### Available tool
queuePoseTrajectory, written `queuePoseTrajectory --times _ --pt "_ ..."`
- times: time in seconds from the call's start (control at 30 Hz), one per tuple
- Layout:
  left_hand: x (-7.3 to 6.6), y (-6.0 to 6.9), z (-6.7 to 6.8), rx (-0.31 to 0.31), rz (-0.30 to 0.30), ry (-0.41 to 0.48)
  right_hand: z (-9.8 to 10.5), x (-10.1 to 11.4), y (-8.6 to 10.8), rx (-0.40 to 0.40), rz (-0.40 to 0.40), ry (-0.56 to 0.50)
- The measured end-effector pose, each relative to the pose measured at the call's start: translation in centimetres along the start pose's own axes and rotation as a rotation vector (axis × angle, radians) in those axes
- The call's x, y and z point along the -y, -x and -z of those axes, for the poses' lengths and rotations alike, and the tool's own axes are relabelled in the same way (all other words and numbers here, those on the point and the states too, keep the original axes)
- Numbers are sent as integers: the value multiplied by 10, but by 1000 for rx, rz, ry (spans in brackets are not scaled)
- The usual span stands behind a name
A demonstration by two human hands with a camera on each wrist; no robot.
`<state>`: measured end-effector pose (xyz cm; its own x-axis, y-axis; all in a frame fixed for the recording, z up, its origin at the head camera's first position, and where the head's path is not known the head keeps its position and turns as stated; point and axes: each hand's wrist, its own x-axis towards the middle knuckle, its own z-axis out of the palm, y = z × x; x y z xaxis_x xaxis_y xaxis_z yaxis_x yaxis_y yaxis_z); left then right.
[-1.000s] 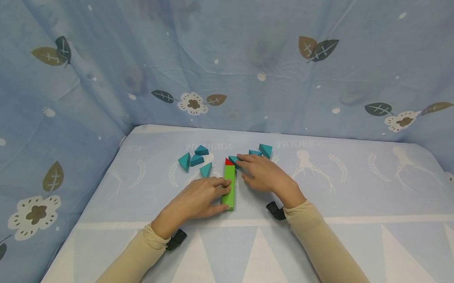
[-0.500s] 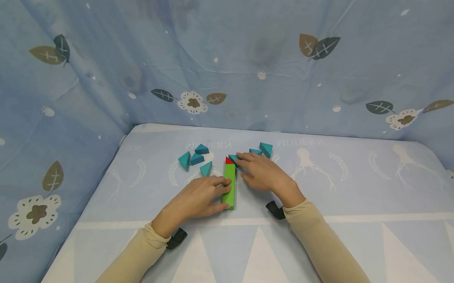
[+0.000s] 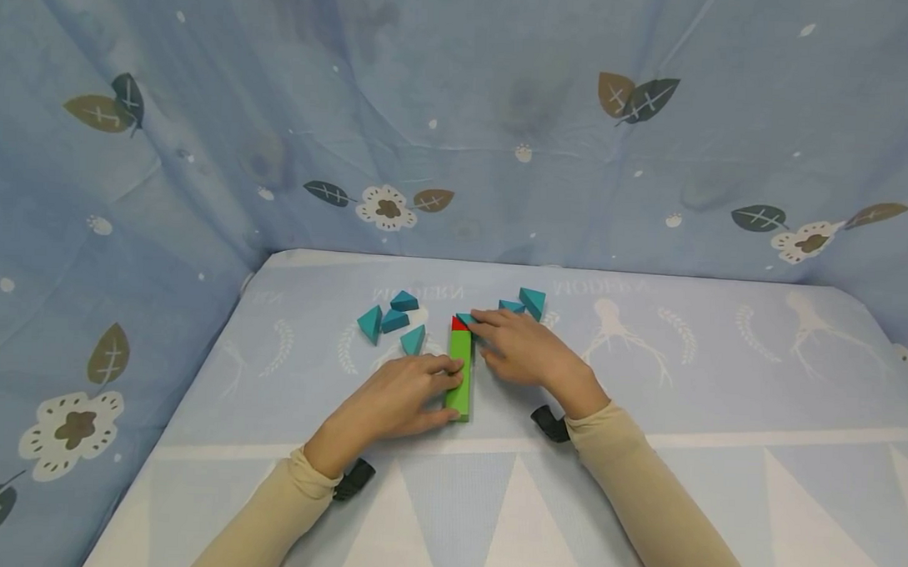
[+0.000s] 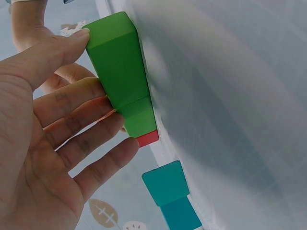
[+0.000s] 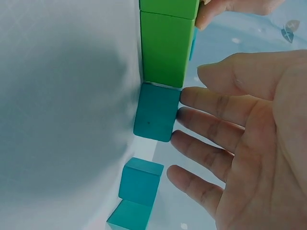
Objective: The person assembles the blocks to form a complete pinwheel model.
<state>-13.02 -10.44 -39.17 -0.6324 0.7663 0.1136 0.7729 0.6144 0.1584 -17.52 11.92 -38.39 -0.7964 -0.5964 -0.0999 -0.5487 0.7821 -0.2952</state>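
Observation:
Two green blocks point(image 3: 459, 375) lie end to end in a straight row on the table, the seam between them showing in both wrist views. A small red block point(image 3: 459, 324) touches their far end. Beside the red block sits a teal triangular block point(image 5: 157, 112). My left hand point(image 3: 408, 392) rests its extended fingertips on the green row, with the thumb at the near block's end. With nearly straight fingers, my right hand point(image 3: 523, 346) touches the teal block from above and partly covers it in the head view.
Several loose teal triangular blocks point(image 3: 370, 324) lie left of the row. Two more teal blocks point(image 3: 532, 302) sit beyond my right hand. A patterned blue cloth point(image 3: 459, 133) hangs behind the table point(image 3: 722, 360). Black wrist straps point(image 3: 551, 423) show at both sleeves.
My right fingertips shift very slightly left on the teal block. Less of that block shows now and a little more of the red one. My left hand stays on the green blocks.

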Motion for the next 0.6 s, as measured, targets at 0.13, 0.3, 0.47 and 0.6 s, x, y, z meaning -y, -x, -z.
queuePoseTrajectory --times 0.13,0.3,0.47,0.6 --pt "0 0 0 4 3 1 0 0 0 0 2 -8" --pt "0 0 -1 7 5 -2 0 0 0 -1 -2 -28" --pt "0 0 -1 9 7 -4 -2 -1 -1 -20 15 -16" --pt "0 0 -1 9 8 -3 -3 -1 -1 -33 24 -13"
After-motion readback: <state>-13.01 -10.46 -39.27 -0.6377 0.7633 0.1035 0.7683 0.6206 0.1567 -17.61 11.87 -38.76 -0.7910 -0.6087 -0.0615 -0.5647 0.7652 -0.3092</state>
